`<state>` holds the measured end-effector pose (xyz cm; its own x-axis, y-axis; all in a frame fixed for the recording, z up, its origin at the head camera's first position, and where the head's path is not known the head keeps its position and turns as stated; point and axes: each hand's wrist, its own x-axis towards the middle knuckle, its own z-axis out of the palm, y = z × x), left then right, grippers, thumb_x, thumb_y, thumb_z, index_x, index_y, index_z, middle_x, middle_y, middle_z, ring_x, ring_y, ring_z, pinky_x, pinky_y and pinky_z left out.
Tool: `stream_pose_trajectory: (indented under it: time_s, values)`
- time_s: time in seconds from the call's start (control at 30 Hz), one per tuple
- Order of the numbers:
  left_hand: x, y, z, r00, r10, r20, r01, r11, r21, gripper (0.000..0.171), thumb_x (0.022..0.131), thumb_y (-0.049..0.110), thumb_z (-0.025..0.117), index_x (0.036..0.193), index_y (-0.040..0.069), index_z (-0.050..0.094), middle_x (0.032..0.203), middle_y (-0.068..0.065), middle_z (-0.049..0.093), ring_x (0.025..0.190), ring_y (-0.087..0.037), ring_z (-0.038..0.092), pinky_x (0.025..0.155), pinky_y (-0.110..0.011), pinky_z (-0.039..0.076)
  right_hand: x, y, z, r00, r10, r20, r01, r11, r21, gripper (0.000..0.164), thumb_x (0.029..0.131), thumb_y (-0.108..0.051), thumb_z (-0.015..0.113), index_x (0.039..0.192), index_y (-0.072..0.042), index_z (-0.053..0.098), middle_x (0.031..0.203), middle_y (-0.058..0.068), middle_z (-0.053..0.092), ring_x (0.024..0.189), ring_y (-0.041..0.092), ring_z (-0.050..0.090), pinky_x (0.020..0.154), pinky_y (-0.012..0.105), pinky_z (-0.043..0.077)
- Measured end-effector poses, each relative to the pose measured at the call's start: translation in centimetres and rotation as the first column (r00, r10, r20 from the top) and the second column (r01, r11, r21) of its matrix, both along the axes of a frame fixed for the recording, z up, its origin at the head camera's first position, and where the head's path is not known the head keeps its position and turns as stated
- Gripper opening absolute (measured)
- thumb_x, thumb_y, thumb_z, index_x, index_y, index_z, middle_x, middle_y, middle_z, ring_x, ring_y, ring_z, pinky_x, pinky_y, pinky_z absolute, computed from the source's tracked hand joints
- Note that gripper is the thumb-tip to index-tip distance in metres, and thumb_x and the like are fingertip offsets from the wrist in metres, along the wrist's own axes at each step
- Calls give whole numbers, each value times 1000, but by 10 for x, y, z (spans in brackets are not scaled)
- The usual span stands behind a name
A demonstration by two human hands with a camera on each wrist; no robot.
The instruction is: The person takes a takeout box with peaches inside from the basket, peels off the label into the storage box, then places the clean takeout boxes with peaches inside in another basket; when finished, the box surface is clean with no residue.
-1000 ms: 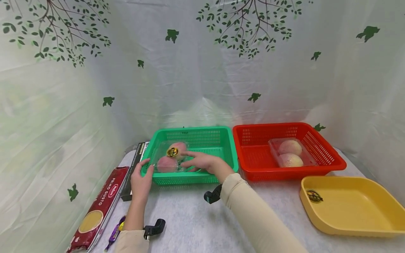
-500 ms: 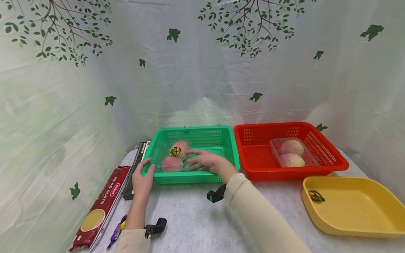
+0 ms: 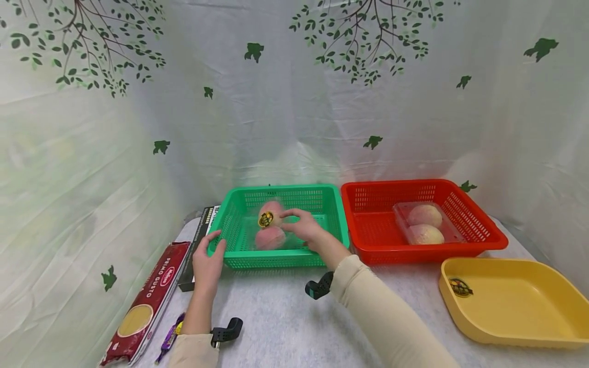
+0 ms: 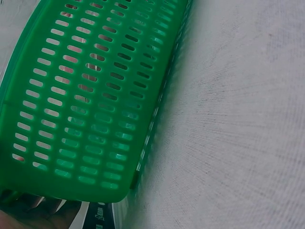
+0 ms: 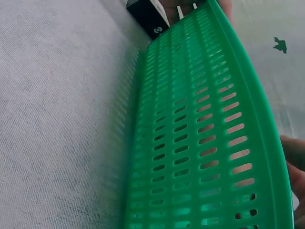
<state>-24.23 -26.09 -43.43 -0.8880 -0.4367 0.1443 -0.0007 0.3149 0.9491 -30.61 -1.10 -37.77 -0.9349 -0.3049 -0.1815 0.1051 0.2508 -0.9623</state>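
A clear plastic pack of two peaches [image 3: 270, 238], with a black-and-yellow sticker, sits inside the green basket [image 3: 276, 257]. My right hand [image 3: 301, 227] reaches over the basket's front rim and grips the pack at its right side, one finger close to the sticker. At the basket's front left corner, my left hand [image 3: 208, 258] holds the rim. The left wrist view shows mostly the slotted basket wall [image 4: 90, 95], with part of the left hand [image 4: 38, 214] dim below it. Some right-hand fingers [image 5: 296, 167] show beyond the rim in the right wrist view.
A red basket [image 3: 416, 254] with another two-peach pack [image 3: 424, 225] stands at right. In front of it sits a yellow tray [image 3: 520, 301] with a sticker. A red Primo Gusto pack [image 3: 144, 301], a black box [image 3: 187, 276] and a purple-wrapped sweet [image 3: 171, 337] lie at left.
The peach pack has shifted right within the green basket, and my right hand has moved slightly right with its fingers drawn in on it. My left hand stays at the basket corner.
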Motion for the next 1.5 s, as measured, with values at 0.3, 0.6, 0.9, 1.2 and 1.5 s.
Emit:
stream_pose_trajectory:
  time_s: [0.3,0.6,0.9,1.2,1.5]
  values:
    - [1,1,0,1000,-5,-12,5,1000,0,40,100,24,58,139,15,56,156,-12,43,151,-32,29,122,-56,23,0,5,-3,996,-90,13,91,993,-71,36,95,-8,57,129,-19,65,149,12,49,135,38,46,97,70,45]
    - [2,2,-1,999,6,-42,-6,1000,-7,37,99,21,60,136,13,59,153,-15,47,148,-32,34,121,-53,28,-4,23,-4,987,-147,62,153,984,-91,43,92,-6,55,130,-21,67,127,13,58,103,26,53,88,61,55]
    - [4,1,-1,999,-4,-32,4,1000,0,38,99,21,59,137,14,58,155,-15,45,149,-33,32,121,-55,26,-3,40,10,989,-139,46,145,973,-182,41,94,-8,54,130,-24,66,119,9,56,97,24,49,91,60,55]
    - [3,0,-2,1000,4,-27,-4,1000,-3,38,99,22,59,137,14,58,155,-13,45,150,-33,31,122,-55,25,20,69,32,994,-106,22,108,972,-209,37,96,-14,60,130,-29,66,128,10,55,115,28,49,84,47,60]
    - [3,0,1,1000,-5,-20,5,1000,12,39,100,24,58,138,16,57,156,-11,44,151,-31,29,122,-55,24,53,111,38,999,-4,-44,-3,989,-150,39,96,-19,61,135,-27,61,141,7,49,123,30,50,86,41,60]
